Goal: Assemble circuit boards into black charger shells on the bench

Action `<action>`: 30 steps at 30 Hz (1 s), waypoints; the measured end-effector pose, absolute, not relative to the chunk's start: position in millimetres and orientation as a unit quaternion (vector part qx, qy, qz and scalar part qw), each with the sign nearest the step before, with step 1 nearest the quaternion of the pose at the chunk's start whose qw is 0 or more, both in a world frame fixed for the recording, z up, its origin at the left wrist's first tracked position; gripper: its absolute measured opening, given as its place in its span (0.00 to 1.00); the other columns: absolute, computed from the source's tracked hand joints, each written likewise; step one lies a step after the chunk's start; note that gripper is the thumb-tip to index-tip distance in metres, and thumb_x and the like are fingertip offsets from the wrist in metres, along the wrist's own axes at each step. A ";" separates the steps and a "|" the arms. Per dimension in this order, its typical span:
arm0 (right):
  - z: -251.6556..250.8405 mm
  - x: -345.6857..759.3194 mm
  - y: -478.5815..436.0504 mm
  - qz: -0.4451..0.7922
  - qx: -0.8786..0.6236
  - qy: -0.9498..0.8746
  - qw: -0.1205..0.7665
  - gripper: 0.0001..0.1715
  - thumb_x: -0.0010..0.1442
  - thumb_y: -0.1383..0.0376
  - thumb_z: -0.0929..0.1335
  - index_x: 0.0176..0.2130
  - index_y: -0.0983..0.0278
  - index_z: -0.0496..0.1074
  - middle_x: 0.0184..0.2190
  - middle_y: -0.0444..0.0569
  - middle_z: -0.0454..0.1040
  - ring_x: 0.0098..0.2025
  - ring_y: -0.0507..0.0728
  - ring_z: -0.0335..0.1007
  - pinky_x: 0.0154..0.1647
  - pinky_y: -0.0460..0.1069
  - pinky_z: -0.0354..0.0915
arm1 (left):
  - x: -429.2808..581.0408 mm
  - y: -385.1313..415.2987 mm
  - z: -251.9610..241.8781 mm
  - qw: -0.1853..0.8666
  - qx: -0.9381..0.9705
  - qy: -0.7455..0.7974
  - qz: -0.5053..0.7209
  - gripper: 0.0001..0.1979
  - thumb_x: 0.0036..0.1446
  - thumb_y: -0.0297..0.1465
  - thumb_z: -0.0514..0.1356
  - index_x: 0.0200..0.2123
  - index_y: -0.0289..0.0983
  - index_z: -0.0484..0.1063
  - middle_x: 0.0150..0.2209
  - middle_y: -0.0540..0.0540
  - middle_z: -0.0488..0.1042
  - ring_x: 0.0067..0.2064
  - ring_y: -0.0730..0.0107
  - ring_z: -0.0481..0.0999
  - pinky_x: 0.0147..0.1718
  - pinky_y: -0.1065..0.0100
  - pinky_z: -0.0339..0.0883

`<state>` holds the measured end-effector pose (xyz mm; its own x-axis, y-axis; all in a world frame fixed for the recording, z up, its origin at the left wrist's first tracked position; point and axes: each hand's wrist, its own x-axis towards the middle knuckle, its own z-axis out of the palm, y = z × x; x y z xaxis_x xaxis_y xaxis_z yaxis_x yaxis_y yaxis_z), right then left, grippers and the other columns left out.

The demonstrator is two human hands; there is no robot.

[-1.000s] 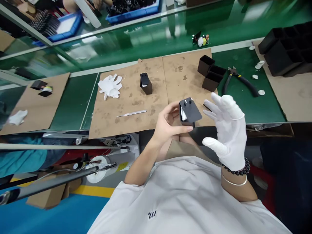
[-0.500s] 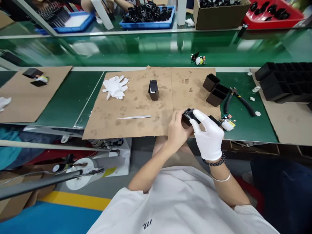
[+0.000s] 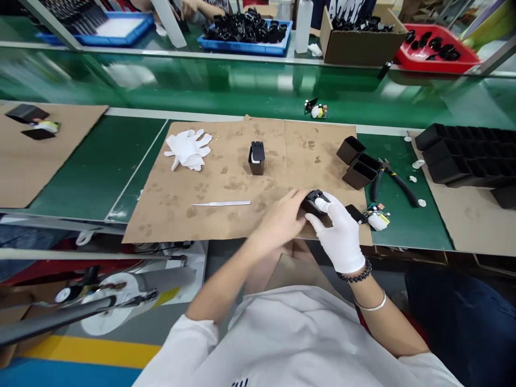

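Over the near edge of the cardboard, I hold a black charger case [image 3: 313, 203] between both hands. My bare left hand [image 3: 283, 214], slightly blurred, is closed against its left side, with some fingertips hidden. My white-gloved right hand [image 3: 338, 231] grips the right side, thumb and fingers on the case. Just right of the glove lie a flat black cover [image 3: 355, 214] and a small circuit board [image 3: 378, 219] with white and yellow parts. A second charger [image 3: 257, 158] stands upright on the cardboard, its black pronged cover leaning in the opening.
Tweezers [image 3: 221, 203] and a white glove [image 3: 188, 149] lie on the cardboard [image 3: 226, 226]. Open black cases [image 3: 358, 172] stand near black-handled cutters [image 3: 397, 183]. Rows of cases [image 3: 463, 156] fill the right side. Another circuit board [image 3: 316, 109] sits beyond the cardboard.
My left hand has shifted and flattened along the case's left side. The right hand still grips the case, thumb and fingers slightly moved. The whole view has shifted a little with the head.
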<state>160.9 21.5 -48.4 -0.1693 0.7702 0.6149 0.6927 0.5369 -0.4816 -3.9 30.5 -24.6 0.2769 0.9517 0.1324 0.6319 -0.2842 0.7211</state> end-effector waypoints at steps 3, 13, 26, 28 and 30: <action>-43.6 167.3 22.4 0.043 -0.461 -0.764 0.449 0.11 0.62 0.68 0.72 0.47 0.60 0.78 0.45 0.51 0.83 0.47 0.60 0.82 0.50 0.54 0.79 | -30.7 78.3 2.7 0.260 0.782 0.502 0.261 0.23 0.56 0.21 0.54 0.53 0.41 0.75 0.51 0.43 0.80 0.51 0.56 0.79 0.54 0.55 0.72; -45.8 177.1 21.4 0.029 -0.465 -0.778 0.423 0.10 0.64 0.68 0.72 0.46 0.60 0.76 0.42 0.51 0.83 0.43 0.59 0.83 0.42 0.52 0.80 | 35.5 311.9 12.8 0.206 0.654 0.685 0.248 0.18 0.58 0.33 0.67 0.50 0.34 0.72 0.58 0.30 0.70 0.63 0.38 0.65 0.60 0.44 0.58; -51.8 179.7 21.0 0.061 -0.460 -0.788 0.404 0.14 0.64 0.69 0.71 0.50 0.59 0.73 0.47 0.53 0.81 0.45 0.57 0.82 0.42 0.48 0.80 | 44.4 361.3 -50.0 0.160 0.543 0.733 0.378 0.07 0.65 0.25 0.63 0.45 0.40 0.73 0.59 0.40 0.65 0.65 0.51 0.57 0.64 0.46 0.48; -52.4 179.6 22.2 0.065 -0.454 -0.787 0.412 0.15 0.64 0.69 0.71 0.50 0.60 0.72 0.48 0.55 0.81 0.48 0.57 0.82 0.45 0.48 0.79 | 46.2 360.6 -42.4 0.127 0.556 0.754 0.325 0.13 0.68 0.25 0.59 0.54 0.41 0.70 0.62 0.38 0.63 0.63 0.53 0.59 0.62 0.49 0.52; -53.6 179.8 22.6 0.072 -0.441 -0.785 0.429 0.17 0.63 0.71 0.72 0.51 0.61 0.72 0.50 0.56 0.80 0.52 0.58 0.80 0.51 0.50 0.79 | 50.5 358.4 -33.4 0.123 0.578 0.741 0.319 0.18 0.69 0.25 0.59 0.60 0.39 0.65 0.63 0.39 0.61 0.63 0.58 0.58 0.63 0.51 0.52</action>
<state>179.8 22.6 -53.6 -0.2433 0.7538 0.6104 0.6302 0.6012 -0.4913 50.5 358.4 -33.4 -0.3021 0.9351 0.1851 0.7778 0.1295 0.6151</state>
